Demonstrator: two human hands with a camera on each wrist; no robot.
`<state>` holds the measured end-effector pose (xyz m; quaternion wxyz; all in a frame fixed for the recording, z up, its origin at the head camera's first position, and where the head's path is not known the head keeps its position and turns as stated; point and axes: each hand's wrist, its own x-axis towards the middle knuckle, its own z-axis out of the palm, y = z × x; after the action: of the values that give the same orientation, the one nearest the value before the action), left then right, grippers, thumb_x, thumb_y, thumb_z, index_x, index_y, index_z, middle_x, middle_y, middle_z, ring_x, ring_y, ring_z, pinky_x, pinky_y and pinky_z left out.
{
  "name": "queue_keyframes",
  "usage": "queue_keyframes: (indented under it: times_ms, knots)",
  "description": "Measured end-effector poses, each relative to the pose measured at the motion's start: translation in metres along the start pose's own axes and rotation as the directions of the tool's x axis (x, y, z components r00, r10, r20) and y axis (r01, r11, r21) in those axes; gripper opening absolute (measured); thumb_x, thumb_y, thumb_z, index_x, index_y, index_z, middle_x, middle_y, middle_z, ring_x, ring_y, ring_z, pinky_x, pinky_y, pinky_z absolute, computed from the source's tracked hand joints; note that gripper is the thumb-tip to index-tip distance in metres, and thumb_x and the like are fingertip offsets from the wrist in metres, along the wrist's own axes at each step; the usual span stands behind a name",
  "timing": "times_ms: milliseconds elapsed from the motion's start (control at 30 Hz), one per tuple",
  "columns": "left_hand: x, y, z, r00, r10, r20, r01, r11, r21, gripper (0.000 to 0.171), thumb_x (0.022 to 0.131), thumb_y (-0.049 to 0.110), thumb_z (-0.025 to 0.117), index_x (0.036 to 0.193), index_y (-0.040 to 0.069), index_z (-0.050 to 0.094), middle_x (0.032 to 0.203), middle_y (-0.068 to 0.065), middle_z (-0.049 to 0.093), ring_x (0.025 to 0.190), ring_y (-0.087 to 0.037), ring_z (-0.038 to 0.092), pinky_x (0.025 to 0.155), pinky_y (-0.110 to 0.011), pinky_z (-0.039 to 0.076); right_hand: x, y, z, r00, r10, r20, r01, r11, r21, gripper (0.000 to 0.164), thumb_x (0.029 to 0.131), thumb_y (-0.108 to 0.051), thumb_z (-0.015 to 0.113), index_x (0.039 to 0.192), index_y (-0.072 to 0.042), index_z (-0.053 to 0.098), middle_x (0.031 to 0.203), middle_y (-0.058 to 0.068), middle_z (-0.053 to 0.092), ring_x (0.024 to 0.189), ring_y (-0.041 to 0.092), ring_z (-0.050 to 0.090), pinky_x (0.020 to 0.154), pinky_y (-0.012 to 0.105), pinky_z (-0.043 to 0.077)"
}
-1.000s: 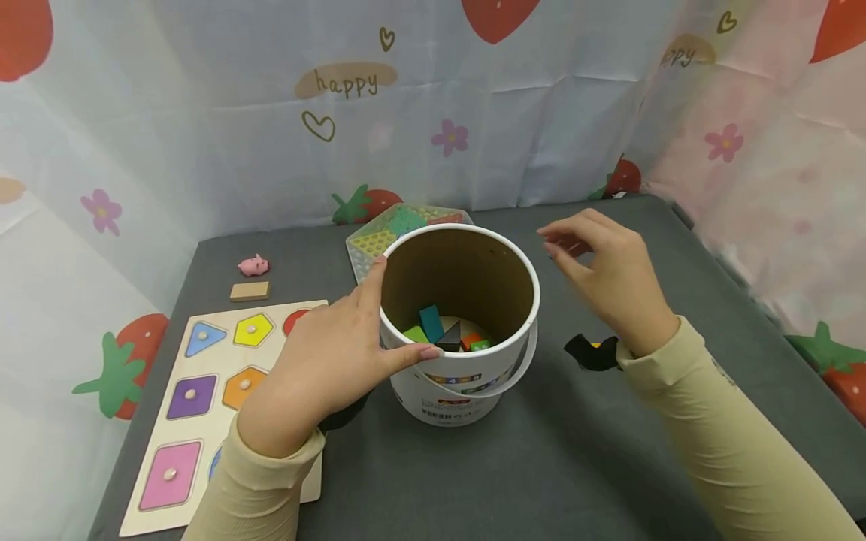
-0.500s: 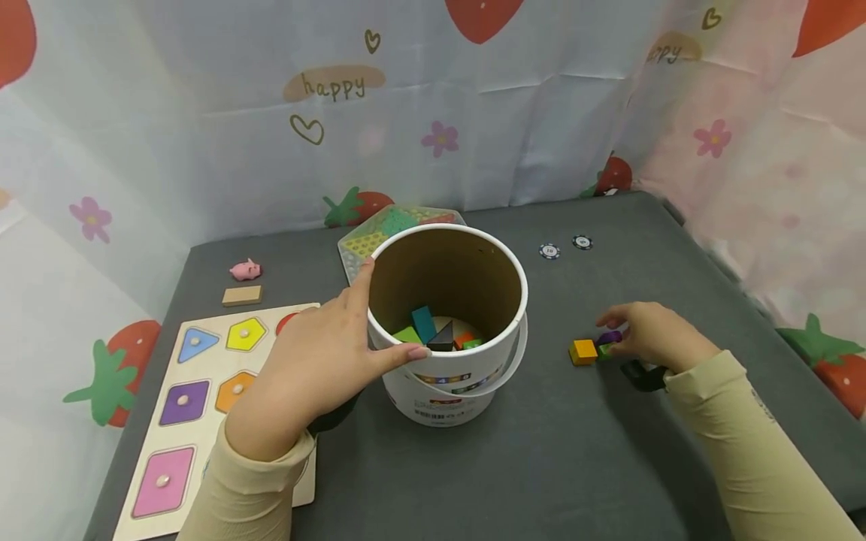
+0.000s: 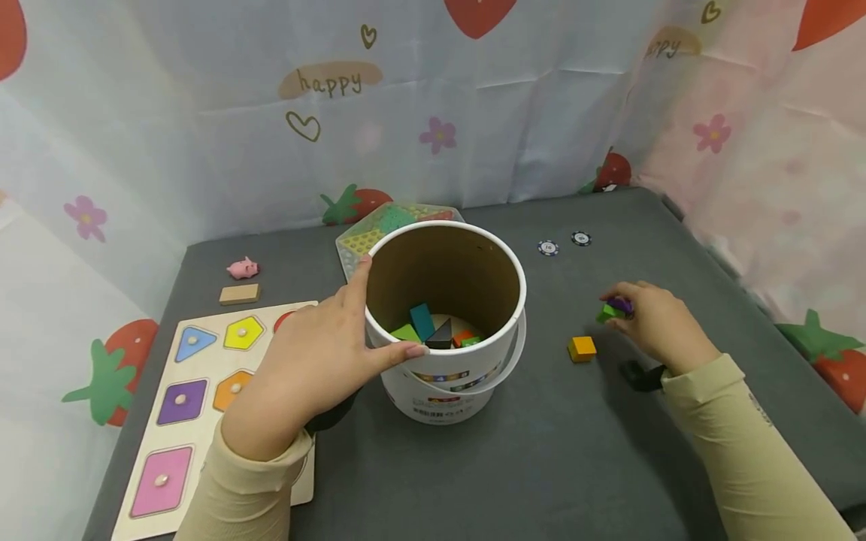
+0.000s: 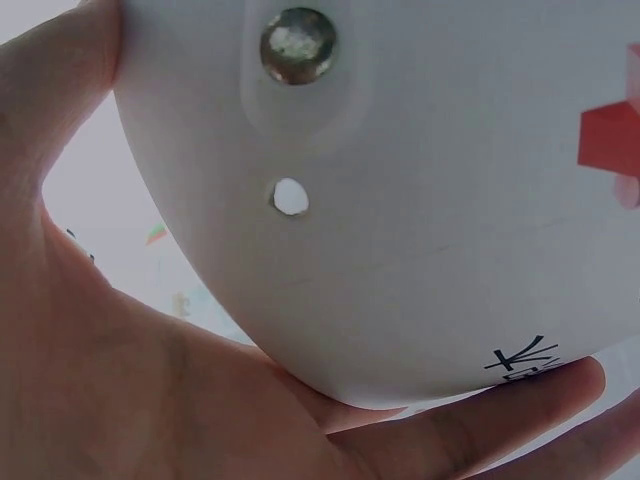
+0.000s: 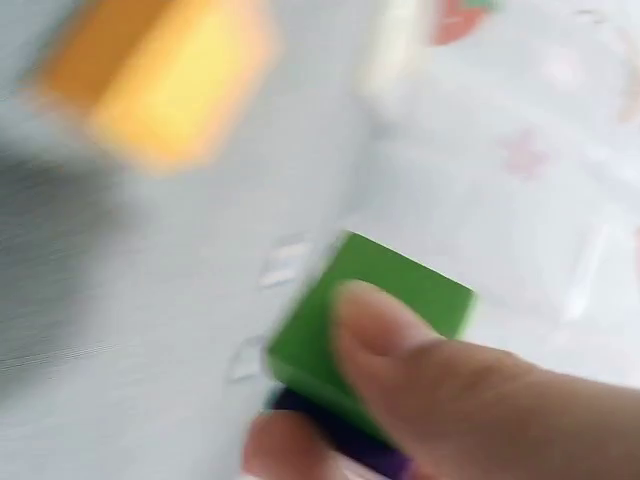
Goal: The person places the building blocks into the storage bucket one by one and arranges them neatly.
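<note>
At the middle of the table stands a white bucket [image 3: 440, 391]. My left hand [image 3: 311, 361] grips its left side, the thumb over the near rim; in the left wrist view the fingers [image 4: 470, 420] lie around the bucket wall [image 4: 420, 220]. Inside the bucket are several coloured blocks, among them a teal block [image 3: 422, 321]. To the right, my right hand [image 3: 659, 323] pinches a green block [image 3: 609, 313] together with a purple piece [image 3: 620, 305], raised off the table. The right wrist view shows the thumb on the green block's face [image 5: 400, 280] and the purple piece under it.
A yellow-orange block [image 3: 582, 349] sits between the bucket and my right hand. Two poker chips [image 3: 549, 248] lie behind. At left are a shape puzzle board [image 3: 203, 443], a wooden block [image 3: 240, 294] and a pink pig figure [image 3: 243, 268]. A clear box [image 3: 352, 255] stands behind the bucket.
My right hand went from beside the bucket down to the right, took the green block and purple piece, and lifted them. The left hand keeps its grip on the bucket.
</note>
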<state>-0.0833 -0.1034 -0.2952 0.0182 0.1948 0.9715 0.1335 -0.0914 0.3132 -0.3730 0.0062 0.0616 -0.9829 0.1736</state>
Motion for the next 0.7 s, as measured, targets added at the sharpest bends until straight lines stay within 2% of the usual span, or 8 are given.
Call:
queue_keyframes:
  times_ms: [67,167,267,367,433,500,567,700]
  knots:
    - [0.0,0.0,-0.001,1.0,-0.002,-0.002,0.002,1.0,0.003,0.125,0.066,0.094,0.03,0.154,0.01,0.0,0.139,-0.014,0.048,0.107,-0.033,0.059,0.082,-0.048,0.046,0.004,-0.017,-0.012,0.992,-0.053,-0.114,0.055,0.998,0.017,0.031,0.084,-0.01,0.074,0.114,-0.008,0.065,0.105,0.016,0.06,0.085,0.03,0.06,0.072,0.048,0.049]
    - [0.0,0.0,-0.001,1.0,-0.008,0.003,0.008,1.0,0.005,0.126,0.065,0.094,0.03,0.154,0.011,0.0,0.137,-0.014,0.049,0.106,-0.032,0.06,0.081,-0.048,0.047,0.008,-0.048,-0.031,0.958,-0.125,-0.259,0.145,0.988,0.059,0.031,0.082,-0.01,0.076,0.112,-0.015,0.067,0.104,0.005,0.059,0.08,0.019,0.059,0.068,0.038,0.05]
    - [0.0,0.0,-0.001,1.0,-0.012,0.013,0.012,1.0,0.006,0.126,0.065,0.094,0.03,0.154,0.011,0.0,0.138,-0.014,0.049,0.108,-0.032,0.059,0.082,-0.048,0.046,0.008,-0.084,-0.049,0.904,-0.22,-0.366,0.275,0.956,0.104,0.033,0.079,-0.007,0.077,0.109,-0.018,0.068,0.103,-0.005,0.058,0.079,0.009,0.056,0.068,0.025,0.048]
    - [-0.001,-0.001,-0.001,1.0,-0.012,0.013,0.012,1.0,0.005,0.125,0.065,0.094,0.03,0.154,0.011,0.0,0.14,-0.014,0.047,0.11,-0.033,0.058,0.083,-0.048,0.046,0.008,-0.119,-0.062,0.84,-0.327,-0.434,0.419,0.898,0.134,0.035,0.076,-0.003,0.079,0.106,-0.016,0.069,0.103,-0.008,0.058,0.082,0.005,0.054,0.069,0.019,0.046]
    - [-0.001,-0.001,-0.001,1.0,-0.011,0.01,0.011,1.0,0.008,0.125,0.065,0.094,0.03,0.154,0.011,0.0,0.141,-0.014,0.047,0.109,-0.033,0.058,0.083,-0.048,0.046,0.009,-0.138,-0.067,0.801,-0.396,-0.449,0.5,0.855,0.138,0.035,0.074,-0.003,0.08,0.104,-0.016,0.07,0.102,-0.008,0.058,0.083,0.004,0.054,0.069,0.019,0.045]
    - [-0.001,-0.001,-0.001,1.0,-0.01,0.006,0.01,1.0,0.011,0.125,0.065,0.093,0.03,0.154,0.011,0.0,0.14,-0.014,0.047,0.108,-0.033,0.059,0.082,-0.048,0.047,0.011,-0.153,-0.069,0.777,-0.448,-0.442,0.555,0.819,0.146,0.035,0.072,-0.004,0.082,0.103,-0.015,0.07,0.102,-0.008,0.058,0.082,0.004,0.054,0.068,0.02,0.045]
    - [-0.001,-0.001,-0.001,1.0,-0.007,0.007,0.007,1.0,0.011,0.125,0.066,0.093,0.03,0.154,0.011,0.0,0.139,-0.015,0.048,0.108,-0.032,0.059,0.082,-0.048,0.047,0.014,-0.164,-0.068,0.77,-0.485,-0.415,0.583,0.799,0.148,0.034,0.071,-0.007,0.083,0.101,-0.016,0.07,0.1,-0.007,0.058,0.079,0.004,0.054,0.067,0.02,0.046]
    - [0.0,-0.001,-0.001,1.0,0.003,0.009,-0.003,1.0,0.01,0.124,0.066,0.093,0.031,0.154,0.011,-0.001,0.137,-0.014,0.049,0.106,-0.031,0.06,0.08,-0.046,0.048,0.021,-0.175,-0.06,0.787,-0.522,-0.329,0.589,0.794,0.149,0.033,0.071,-0.01,0.084,0.099,-0.014,0.069,0.1,-0.006,0.057,0.077,0.005,0.056,0.065,0.022,0.049]
